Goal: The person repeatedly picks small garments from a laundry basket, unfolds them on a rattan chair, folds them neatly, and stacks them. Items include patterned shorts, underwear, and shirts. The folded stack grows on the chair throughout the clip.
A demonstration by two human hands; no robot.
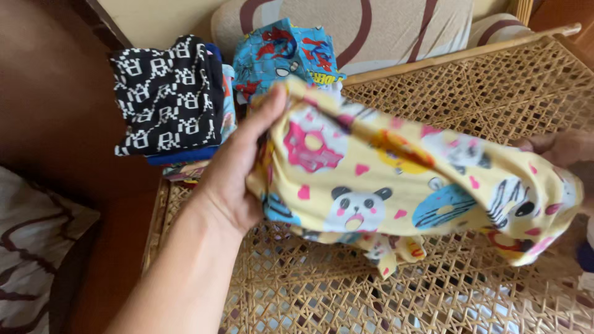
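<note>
- Two hands stretch a yellow garment [402, 179], printed with doughnuts and pandas, between them above the woven cane seat [495, 93].
- The left hand [238, 167] has its grip pinched on the cloth's near end.
- The right hand [566, 148] clasps the far end, fingers mostly hidden.
- Beyond the left grip lie a folded black-and-white garment [170, 99] and a blue comic-print one [288, 52].

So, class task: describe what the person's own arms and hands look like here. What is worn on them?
Both are bare. The left hand and its forearm show no sleeve, watch, ring or glove. Only part of the right hand shows at the picture's right edge, also ungloved; its wrist and arm are out of view.
</note>
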